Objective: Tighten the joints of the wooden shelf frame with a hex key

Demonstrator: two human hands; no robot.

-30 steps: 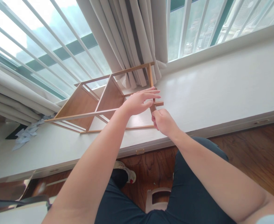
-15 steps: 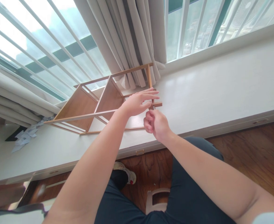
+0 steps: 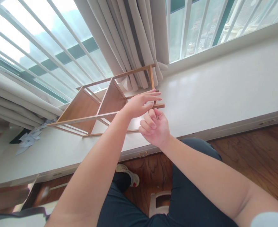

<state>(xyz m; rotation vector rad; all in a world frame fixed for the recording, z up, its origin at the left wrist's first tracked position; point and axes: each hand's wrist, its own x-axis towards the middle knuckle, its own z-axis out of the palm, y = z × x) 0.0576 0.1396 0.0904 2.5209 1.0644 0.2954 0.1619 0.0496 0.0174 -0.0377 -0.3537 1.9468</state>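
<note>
A light wooden shelf frame (image 3: 82, 107) lies on its side on the white window ledge (image 3: 212, 82). My left hand (image 3: 139, 104) rests over the frame's right end post, fingers stretched out across it and thumb on the near side. Just below it, my right hand (image 3: 154, 129) is turned palm up with the fingers curled around a small metal tool (image 3: 157, 117), whose tip sits at the underside of the short end rail. Both forearms reach in from the bottom of the view.
Grey curtains (image 3: 134, 37) hang behind the frame in front of barred windows. A crumpled pale wrapper (image 3: 29, 140) lies on the ledge at the left. Below the ledge are a wooden floor (image 3: 259, 151), my shoe (image 3: 129, 176) and a white stool (image 3: 159, 201).
My right hand has rolled from knuckles up to palm up and shifted slightly left under the end rail. My left hand and the frame have stayed in place.
</note>
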